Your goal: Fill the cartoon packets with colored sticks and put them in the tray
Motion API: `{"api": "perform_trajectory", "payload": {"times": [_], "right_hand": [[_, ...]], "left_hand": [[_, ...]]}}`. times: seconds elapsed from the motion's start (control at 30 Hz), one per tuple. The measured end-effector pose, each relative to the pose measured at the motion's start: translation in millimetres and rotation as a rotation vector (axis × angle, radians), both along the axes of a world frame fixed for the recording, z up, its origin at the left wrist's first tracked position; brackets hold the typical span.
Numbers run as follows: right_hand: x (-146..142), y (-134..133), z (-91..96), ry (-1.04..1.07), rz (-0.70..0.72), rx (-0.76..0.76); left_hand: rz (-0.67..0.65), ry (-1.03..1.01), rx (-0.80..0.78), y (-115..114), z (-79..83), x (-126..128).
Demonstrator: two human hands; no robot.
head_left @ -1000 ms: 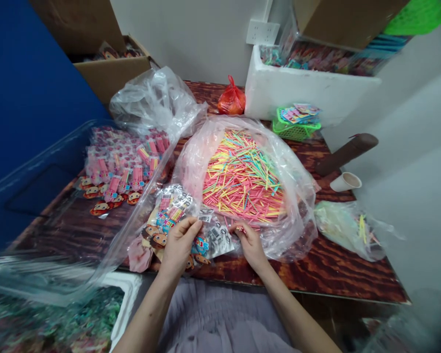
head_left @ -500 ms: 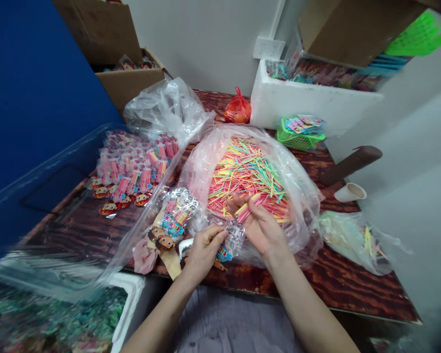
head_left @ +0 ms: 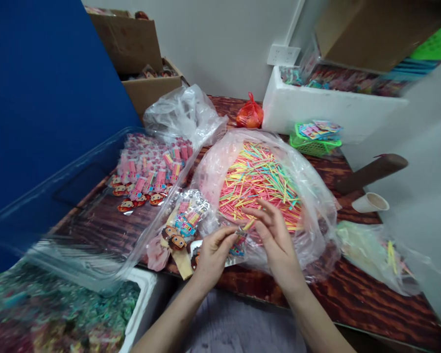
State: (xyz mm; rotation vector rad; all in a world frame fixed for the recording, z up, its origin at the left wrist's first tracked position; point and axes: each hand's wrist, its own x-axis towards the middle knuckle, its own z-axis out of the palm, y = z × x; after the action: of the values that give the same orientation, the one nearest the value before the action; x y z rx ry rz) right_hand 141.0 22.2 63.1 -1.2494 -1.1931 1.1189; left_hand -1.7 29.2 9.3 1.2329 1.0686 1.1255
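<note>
My left hand pinches a small clear packet with a cartoon card at the table's near edge. My right hand meets it just to the right, thumb and forefinger pinched on a few thin coloured sticks, the other fingers spread. Right behind both hands a big clear bag lies open, full of pink, yellow, green and blue sticks. A small heap of filled cartoon packets lies to the left of my left hand.
A clear plastic bin at left holds several pink packets. Behind are a crumpled clear bag, a red bag, a white foam box, a green basket. At right are a paper cup and a brown tube.
My right hand left the packet, reached into the stick bag, and came back with a few sticks to the packet in my left hand. The camera view drifted left.
</note>
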Motion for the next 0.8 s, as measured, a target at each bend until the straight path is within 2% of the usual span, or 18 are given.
{"api": "perform_trajectory", "payload": {"times": [0.07, 0.13, 0.27, 0.37, 0.43, 0.5, 0.57, 0.63, 0.73, 0.8], "right_hand": [[-5, -3, -0.4, -0.122, -0.024, 0.108], [-10, -5, -2.5, -0.251, 0.015, 0.191], [-22, -12, -1.1, -0.377, 0.116, 0.252], [-31, -22, 2.2, -0.289, 0.191, 0.248], [-32, -26, -0.6, -0.176, 0.158, 0.220], [-24, -25, -10.7, -0.151, 0.108, 0.171], [-8, -17, -27.4, -0.236, 0.088, 0.108], [12, -6, -47.0, -0.341, 0.045, 0.057], [38, 8, -69.8, -0.478, -0.077, 0.061], [48, 14, -75.9, -0.573, -0.117, 0.111]], "left_hand": [[0.006, -0.034, -0.022, -2, 4.4, -1], [0.015, -0.062, -0.051, -4, 8.8, -2], [0.011, -0.137, -0.116, -9, 16.5, -13], [0.023, -0.155, -0.159, -13, 22.7, -32], [0.092, -0.155, -0.188, -9, 26.5, -50], [0.179, -0.122, -0.192, 1, 27.2, -66], [0.234, -0.032, -0.135, 18, 21.5, -78], [0.313, 0.119, -0.043, 38, 8.0, -85], [0.380, 0.520, 0.082, 64, -20.0, -86], [0.434, 0.819, 0.147, 74, -36.6, -83]]}}
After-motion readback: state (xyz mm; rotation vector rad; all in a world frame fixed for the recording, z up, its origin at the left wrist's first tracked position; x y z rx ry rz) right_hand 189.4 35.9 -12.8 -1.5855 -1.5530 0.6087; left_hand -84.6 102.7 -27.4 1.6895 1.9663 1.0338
